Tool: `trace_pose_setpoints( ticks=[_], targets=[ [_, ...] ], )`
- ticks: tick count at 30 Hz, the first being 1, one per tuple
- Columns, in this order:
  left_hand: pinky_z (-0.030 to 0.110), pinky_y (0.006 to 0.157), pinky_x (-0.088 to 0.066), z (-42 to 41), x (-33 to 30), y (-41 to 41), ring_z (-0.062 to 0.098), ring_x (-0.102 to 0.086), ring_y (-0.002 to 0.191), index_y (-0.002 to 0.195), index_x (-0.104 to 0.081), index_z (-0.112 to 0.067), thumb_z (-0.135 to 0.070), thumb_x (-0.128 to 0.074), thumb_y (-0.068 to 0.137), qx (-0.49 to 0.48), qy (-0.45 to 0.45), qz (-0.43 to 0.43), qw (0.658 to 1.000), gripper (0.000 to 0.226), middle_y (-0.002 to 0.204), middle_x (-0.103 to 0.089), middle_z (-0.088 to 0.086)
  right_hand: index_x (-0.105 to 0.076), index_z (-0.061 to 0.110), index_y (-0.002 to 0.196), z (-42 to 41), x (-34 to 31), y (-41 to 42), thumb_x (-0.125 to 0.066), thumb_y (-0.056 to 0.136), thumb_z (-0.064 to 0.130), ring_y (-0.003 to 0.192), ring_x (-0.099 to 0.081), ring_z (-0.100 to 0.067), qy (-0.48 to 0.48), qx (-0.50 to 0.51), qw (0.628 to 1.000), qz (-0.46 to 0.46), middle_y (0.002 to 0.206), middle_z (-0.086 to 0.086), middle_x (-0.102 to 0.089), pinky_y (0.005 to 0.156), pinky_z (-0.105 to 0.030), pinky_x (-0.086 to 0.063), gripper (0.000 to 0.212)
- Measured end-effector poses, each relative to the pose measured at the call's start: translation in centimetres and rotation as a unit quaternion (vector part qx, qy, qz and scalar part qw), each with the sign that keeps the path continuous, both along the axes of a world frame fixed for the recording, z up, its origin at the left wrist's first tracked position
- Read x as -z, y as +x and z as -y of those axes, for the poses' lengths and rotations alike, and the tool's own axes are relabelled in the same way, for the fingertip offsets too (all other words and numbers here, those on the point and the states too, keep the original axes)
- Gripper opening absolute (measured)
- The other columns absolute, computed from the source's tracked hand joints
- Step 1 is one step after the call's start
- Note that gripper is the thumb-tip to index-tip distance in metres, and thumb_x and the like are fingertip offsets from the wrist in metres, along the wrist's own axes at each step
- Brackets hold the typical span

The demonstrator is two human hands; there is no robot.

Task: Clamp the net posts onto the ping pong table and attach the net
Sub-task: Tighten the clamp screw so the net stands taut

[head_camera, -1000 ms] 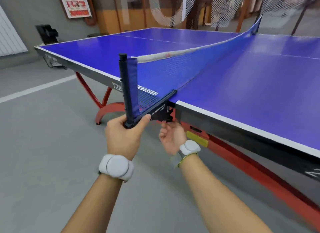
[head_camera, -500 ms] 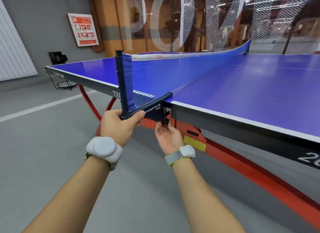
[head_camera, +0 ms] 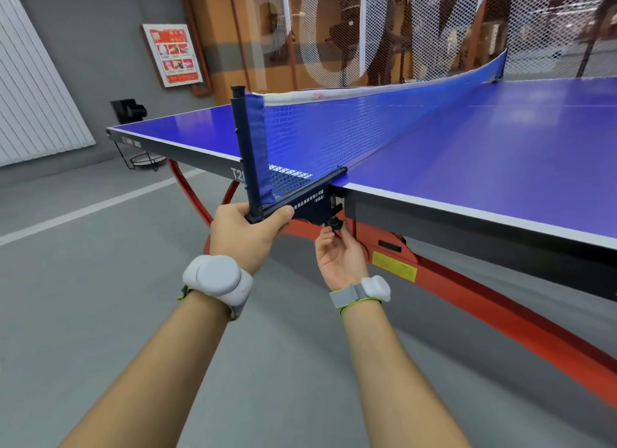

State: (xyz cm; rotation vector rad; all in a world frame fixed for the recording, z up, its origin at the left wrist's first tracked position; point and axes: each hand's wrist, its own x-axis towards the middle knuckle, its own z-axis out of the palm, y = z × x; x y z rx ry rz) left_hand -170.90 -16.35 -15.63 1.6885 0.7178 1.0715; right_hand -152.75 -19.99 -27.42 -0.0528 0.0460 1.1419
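Note:
A dark blue net post (head_camera: 246, 147) stands upright at the near edge of the blue ping pong table (head_camera: 484, 167). Its clamp bracket (head_camera: 309, 200) sits over the table's edge. The blue net (head_camera: 350, 127) with a white top band runs from this post across the table to the far post (head_camera: 500, 64). My left hand (head_camera: 248, 235) grips the foot of the near post and the outer end of the bracket. Under the bracket, the fingers of my right hand (head_camera: 339, 252) pinch the black clamp screw knob (head_camera: 334, 223).
The table has a grey side rail and curved red legs (head_camera: 500, 314). A grey floor with a white line (head_camera: 83, 210) lies to the left. A black wire stand (head_camera: 140, 157) sits by the far left corner. White netting (head_camera: 500, 23) hangs behind the table.
The view has risen and tilted up, so the post and both hands sit lower in the picture. My right hand stays at the knob under the bracket; my left hand keeps its grip.

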Motion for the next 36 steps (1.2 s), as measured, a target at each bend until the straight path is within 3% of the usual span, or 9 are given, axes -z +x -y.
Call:
trace_pose_setpoints(
  ticks=[3,7,12,16,21,25,28,31,36],
  targets=[
    [0.056,0.095,-0.065,-0.1,-0.5,0.1,0.035,-0.084,0.089,0.078,-0.087,-0.026,-0.049,-0.090,0.063,-0.001,-0.011,-0.010,1.000,0.027,0.080,-0.085,0.008,-0.057,-0.002,0.122,0.4,-0.4,-0.7,-0.071,0.085,0.015,0.067,-0.064,-0.019,0.015,0.025,1.000,-0.010,0.088,-0.015,-0.065,0.057,-0.025,-0.057,0.043],
    [0.057,0.097,-0.064,-0.1,-0.3,0.3,0.041,-0.083,0.091,0.074,-0.087,-0.025,-0.046,-0.091,0.061,0.003,-0.026,-0.005,1.000,0.025,0.081,-0.085,0.012,-0.060,0.000,0.102,-0.2,-0.6,0.1,-0.064,0.090,0.035,0.049,-0.056,-0.015,0.015,-0.034,0.999,-0.012,0.071,-0.008,-0.060,0.043,-0.022,-0.049,0.037],
    [0.057,0.098,-0.064,0.2,-0.3,0.5,0.047,-0.080,0.099,0.074,-0.086,-0.016,-0.019,-0.094,0.078,0.003,-0.035,0.016,0.999,0.010,0.089,-0.084,0.020,-0.056,0.002,0.086,-0.2,-0.8,1.5,-0.060,0.084,0.024,0.040,-0.040,-0.012,0.005,-0.076,0.997,0.009,0.062,-0.005,-0.047,0.034,-0.018,-0.030,0.022],
    [0.055,0.100,-0.063,0.1,-0.2,0.4,0.046,-0.080,0.101,0.073,-0.086,-0.017,-0.014,-0.090,0.085,0.002,-0.033,0.014,0.999,0.012,0.093,-0.084,0.023,-0.060,0.002,0.092,-0.2,-0.8,0.8,-0.060,0.088,0.015,0.058,-0.051,-0.016,0.012,-0.024,0.999,0.027,0.079,-0.012,-0.056,0.048,-0.019,-0.042,0.014],
    [0.062,0.099,-0.061,-0.3,-0.4,0.3,0.047,-0.080,0.098,0.077,-0.085,-0.014,-0.033,-0.091,0.072,-0.006,-0.014,-0.015,1.000,0.020,0.093,-0.082,0.027,-0.065,0.004,0.114,-0.9,0.4,-1.8,-0.057,0.102,0.019,0.088,-0.074,-0.024,0.060,0.097,0.993,0.028,0.103,-0.013,-0.074,0.076,-0.029,-0.061,0.021],
    [0.061,0.092,-0.062,0.2,-0.6,0.9,0.041,-0.081,0.090,0.078,-0.083,-0.015,-0.032,-0.085,0.069,-0.023,0.014,-0.029,0.999,0.019,0.090,-0.082,0.023,-0.064,0.004,0.101,-1.3,-0.1,-1.2,-0.048,0.103,0.049,0.062,-0.069,-0.016,-0.050,0.049,0.994,0.088,0.083,-0.011,-0.074,0.052,-0.020,-0.056,0.048],
    [0.063,0.091,-0.063,0.5,-0.8,1.5,0.049,-0.079,0.097,0.080,-0.082,-0.015,-0.020,-0.085,0.073,-0.017,0.001,-0.016,1.000,0.010,0.090,-0.083,0.024,-0.058,0.010,0.091,-1.0,-0.6,0.5,-0.047,0.102,0.047,0.037,-0.046,-0.006,-0.069,-0.014,0.994,0.081,0.058,-0.001,-0.058,0.032,-0.013,-0.036,0.040],
    [0.062,0.092,-0.063,0.5,-0.5,1.5,0.051,-0.077,0.100,0.092,-0.083,-0.011,-0.023,-0.087,0.069,-0.021,-0.008,0.000,1.000,0.026,0.092,-0.082,0.027,-0.058,0.008,0.094,-0.4,-0.7,2.0,-0.061,0.088,0.036,0.036,-0.044,-0.006,-0.044,-0.079,0.993,0.073,0.057,-0.001,-0.054,0.030,-0.013,-0.035,0.028],
    [0.068,0.094,-0.060,0.1,-0.1,1.3,0.051,-0.079,0.095,0.078,-0.081,-0.015,-0.041,-0.086,0.058,-0.022,0.011,-0.014,1.000,0.033,0.093,-0.080,0.031,-0.073,-0.005,0.094,0.4,-0.5,1.0,-0.080,0.076,0.006,0.062,-0.060,-0.014,0.062,-0.085,0.994,-0.002,0.087,-0.014,-0.062,0.039,-0.014,-0.047,0.022]
  ],
)
